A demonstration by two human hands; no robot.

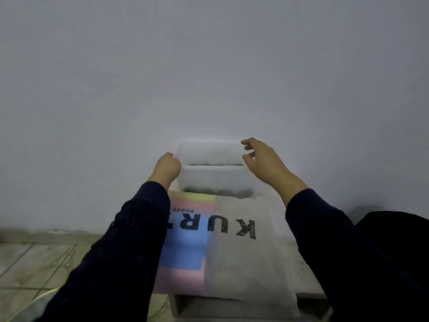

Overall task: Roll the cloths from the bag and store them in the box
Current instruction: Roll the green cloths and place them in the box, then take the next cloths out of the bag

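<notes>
A translucent white box (214,178) is blurred and appears lifted off the small table near the wall; dark green rolled shapes show through its bottom. My left hand (167,168) grips the box's left end. My right hand (263,162) is at the box's right end with its fingers spread, and contact is unclear. A thin white bag (246,252) printed with black letters lies flat on the table in front of the box. Flat cloths in blue (185,242), pink and yellow show through the bag and beside it.
A plain white wall rises right behind the box. The small white table (306,282) is narrow, with tiled floor (34,261) to its left. A dark object (394,226) sits at the right edge.
</notes>
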